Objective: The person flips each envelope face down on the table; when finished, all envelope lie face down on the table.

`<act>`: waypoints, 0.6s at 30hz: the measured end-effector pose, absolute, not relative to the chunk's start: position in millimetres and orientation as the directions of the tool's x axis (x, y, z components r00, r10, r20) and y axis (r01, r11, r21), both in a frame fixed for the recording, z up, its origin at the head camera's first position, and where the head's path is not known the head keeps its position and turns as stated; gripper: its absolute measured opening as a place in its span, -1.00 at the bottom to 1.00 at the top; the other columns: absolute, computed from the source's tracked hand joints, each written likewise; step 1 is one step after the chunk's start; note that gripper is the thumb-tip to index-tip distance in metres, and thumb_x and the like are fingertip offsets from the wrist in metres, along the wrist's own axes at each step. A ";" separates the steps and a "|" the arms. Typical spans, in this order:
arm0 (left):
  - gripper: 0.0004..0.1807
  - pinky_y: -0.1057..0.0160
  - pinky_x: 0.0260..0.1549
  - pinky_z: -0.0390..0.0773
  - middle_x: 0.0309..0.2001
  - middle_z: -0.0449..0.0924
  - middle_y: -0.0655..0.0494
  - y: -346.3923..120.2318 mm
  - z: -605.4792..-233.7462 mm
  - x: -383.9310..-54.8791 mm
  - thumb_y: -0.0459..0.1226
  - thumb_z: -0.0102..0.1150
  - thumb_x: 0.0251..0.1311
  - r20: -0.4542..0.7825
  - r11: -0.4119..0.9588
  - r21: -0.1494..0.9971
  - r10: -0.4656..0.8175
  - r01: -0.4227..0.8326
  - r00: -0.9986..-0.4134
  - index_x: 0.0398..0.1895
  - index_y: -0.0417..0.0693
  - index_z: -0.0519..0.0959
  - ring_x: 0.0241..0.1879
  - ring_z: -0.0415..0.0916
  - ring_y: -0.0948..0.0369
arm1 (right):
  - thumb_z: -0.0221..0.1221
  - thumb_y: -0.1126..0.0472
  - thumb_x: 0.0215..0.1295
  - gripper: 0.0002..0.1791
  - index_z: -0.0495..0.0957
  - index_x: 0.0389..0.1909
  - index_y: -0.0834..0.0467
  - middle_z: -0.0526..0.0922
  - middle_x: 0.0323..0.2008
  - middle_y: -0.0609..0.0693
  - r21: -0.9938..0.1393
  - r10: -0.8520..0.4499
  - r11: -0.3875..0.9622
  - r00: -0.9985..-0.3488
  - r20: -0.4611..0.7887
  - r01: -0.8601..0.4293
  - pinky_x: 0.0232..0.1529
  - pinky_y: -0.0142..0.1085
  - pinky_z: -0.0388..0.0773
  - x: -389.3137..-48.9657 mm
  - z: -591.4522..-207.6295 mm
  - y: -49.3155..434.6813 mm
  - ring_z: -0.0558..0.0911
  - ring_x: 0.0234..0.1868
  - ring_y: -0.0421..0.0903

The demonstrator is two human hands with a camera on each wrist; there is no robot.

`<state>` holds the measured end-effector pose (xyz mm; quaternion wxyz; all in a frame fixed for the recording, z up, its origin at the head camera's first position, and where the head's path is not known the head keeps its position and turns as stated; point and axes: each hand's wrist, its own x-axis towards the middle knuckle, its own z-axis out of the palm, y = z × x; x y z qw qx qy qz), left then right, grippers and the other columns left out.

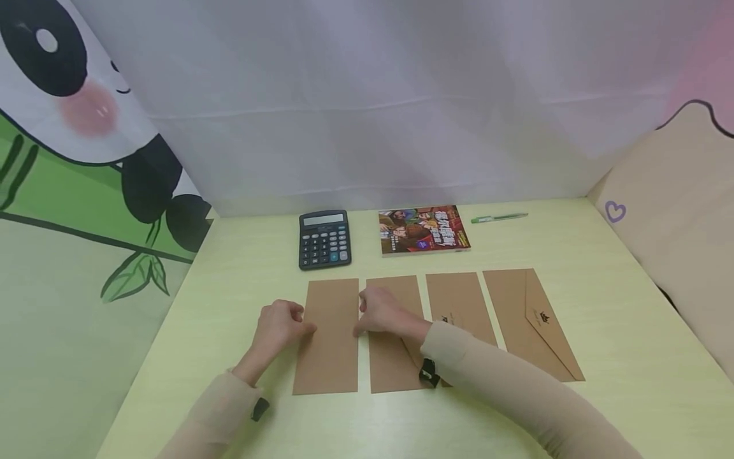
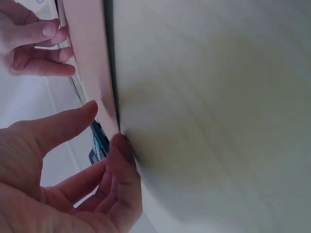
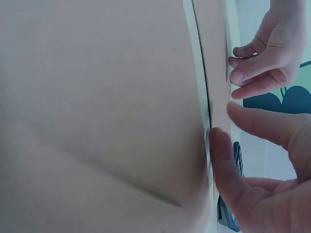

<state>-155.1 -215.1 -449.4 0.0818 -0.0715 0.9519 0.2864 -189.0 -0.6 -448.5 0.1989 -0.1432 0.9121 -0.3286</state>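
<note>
The leftmost brown envelope (image 1: 331,347) lies flat on the worktop (image 1: 636,357) between both hands: left hand (image 1: 277,326) at its left edge, right hand (image 1: 384,311) at its right, fingers loosely bent, unclenched.

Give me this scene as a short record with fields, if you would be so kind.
surface: pale yellow table
left hand: at the left edge of the leftmost flat brown paper envelope
right hand: at that envelope's right edge
envelope row: four, side by side
third brown envelope: partly hidden by the beige right sleeve
rightmost brown envelope: pointed flap and black crown print showing
behind the row, left to right: black rectangular calculator; book with a colourful illustrated cover; slim green pen
</note>
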 end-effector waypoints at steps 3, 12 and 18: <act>-0.48 0.24 -0.51 0.44 -0.45 0.58 0.06 -214.6 -444.8 -157.0 -0.21 0.47 -0.12 -0.203 0.818 0.542 -0.097 -0.194 -0.974 -0.08 -0.35 0.61 -0.45 0.44 0.14 | 0.53 0.21 -0.21 -0.41 0.56 -0.10 0.31 0.50 -0.42 -0.04 -0.674 -0.410 0.721 -0.882 -0.230 -0.159 -0.44 -0.33 0.39 -188.5 -446.9 8.0 0.43 -0.43 -0.13; -0.46 0.23 -0.38 0.55 -0.33 0.65 0.07 -198.6 -441.1 -160.7 -0.23 0.49 -0.11 -0.229 0.722 0.662 -0.061 -0.201 -0.972 -0.02 -0.30 0.60 -0.39 0.56 0.19 | 0.48 0.25 -0.10 -0.19 0.40 0.25 0.29 0.55 -0.01 0.14 -0.820 -0.442 0.561 -0.879 -0.178 -0.116 -0.20 -0.23 0.53 -184.6 -442.1 45.3 0.56 -0.18 -0.08; -0.48 0.21 -0.36 0.57 -0.33 0.66 0.07 -182.7 -439.3 -160.2 -0.25 0.49 -0.11 -0.221 0.671 0.717 -0.039 -0.189 -0.975 -0.03 -0.28 0.61 -0.44 0.60 0.22 | 0.45 0.35 -0.06 -0.19 0.33 0.26 0.37 0.53 0.03 0.22 -0.864 -0.433 0.496 -0.888 -0.156 -0.090 -0.26 -0.28 0.57 -184.4 -438.8 70.6 0.63 -0.20 -0.03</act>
